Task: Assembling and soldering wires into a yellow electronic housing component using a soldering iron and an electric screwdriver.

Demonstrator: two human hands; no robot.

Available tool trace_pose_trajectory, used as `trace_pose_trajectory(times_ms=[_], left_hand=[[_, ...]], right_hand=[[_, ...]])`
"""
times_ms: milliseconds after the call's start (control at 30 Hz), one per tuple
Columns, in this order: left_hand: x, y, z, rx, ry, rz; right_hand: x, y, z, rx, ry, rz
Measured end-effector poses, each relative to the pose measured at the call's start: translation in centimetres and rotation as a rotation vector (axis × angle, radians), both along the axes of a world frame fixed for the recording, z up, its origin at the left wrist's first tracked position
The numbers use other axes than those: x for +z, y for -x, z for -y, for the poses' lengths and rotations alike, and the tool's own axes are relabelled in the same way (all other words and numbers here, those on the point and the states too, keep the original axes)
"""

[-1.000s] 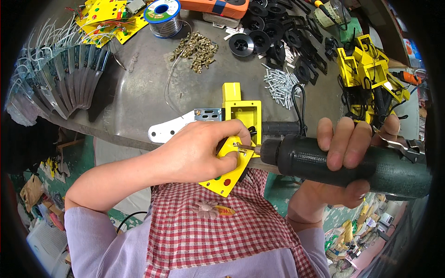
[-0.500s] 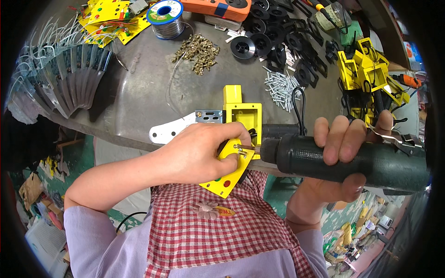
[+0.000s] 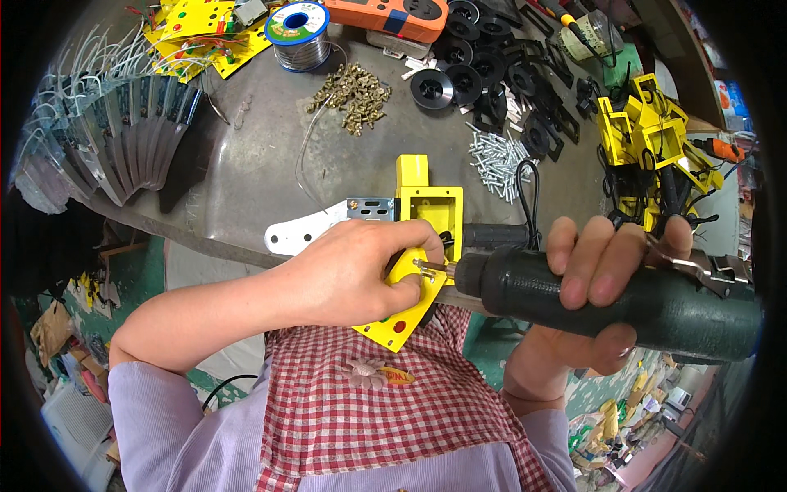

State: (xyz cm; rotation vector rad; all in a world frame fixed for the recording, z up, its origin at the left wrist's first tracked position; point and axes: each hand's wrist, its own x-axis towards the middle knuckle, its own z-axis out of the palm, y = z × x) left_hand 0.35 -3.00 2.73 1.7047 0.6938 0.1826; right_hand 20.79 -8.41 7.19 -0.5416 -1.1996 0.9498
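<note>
My left hand (image 3: 361,275) pinches a yellow panel (image 3: 392,334) with a red button and small holes, tilted at the table's near edge. Two small metal screws (image 3: 424,269) stick out of the panel beside my fingertips. Wrapped round a dark green cylindrical power screwdriver (image 3: 533,287) is my right hand (image 3: 602,275); the tool lies level and its bit (image 3: 441,267) meets the screws. Just behind the panel is an open yellow box (image 3: 441,211), joined to a slotted metal plate (image 3: 373,208) and a white rounded blade (image 3: 291,235). My fingers hide part of the panel.
Brass screws (image 3: 352,94) lie heaped mid-table, silver screws (image 3: 498,164) to their right. A solder spool (image 3: 297,37), black discs (image 3: 432,88) and an orange device (image 3: 393,16) sit behind. Metal strips with wires (image 3: 131,139) fan out at left; yellow housings (image 3: 656,135) pile at right.
The screwdriver's rear end has dropped slightly, and its bit has shifted a little left on the screws. My left hand keeps its hold on the panel, nearly unmoved.
</note>
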Motion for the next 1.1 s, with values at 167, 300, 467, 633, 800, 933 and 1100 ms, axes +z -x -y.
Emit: trace_pose_trajectory(times_ms=[167, 300, 467, 633, 800, 933, 1100], left_hand=[[0.2, -0.2, 0.0, -0.006, -0.012, -0.021], [0.0, -0.1, 0.1, 0.009, -0.011, -0.012], [-0.2, -0.1, 0.2, 0.015, -0.031, 0.005], [-0.1, -0.1, 0.0, 0.004, -0.007, -0.013], [-0.3, -0.2, 0.0, 0.024, -0.042, 0.027], [-0.7, -0.1, -0.1, 0.037, -0.072, 0.093], [-0.2, 0.2, -1.0, -0.06, 0.103, -0.015]], right_hand=[[0.1, -0.6, -0.4, 0.029, -0.015, 0.017], [0.2, 0.9, 0.1, -0.031, 0.039, -0.029], [0.2, 0.8, -0.3, -0.008, 0.038, -0.001], [0.0, 0.9, -0.7, -0.02, 0.045, 0.014], [0.1, 0.8, -1.3, -0.049, 0.042, 0.01], [0.6, 1.5, -0.9, -0.049, 0.099, 0.007], [0.0, 0.8, -1.7, 0.129, 0.008, 0.0]])
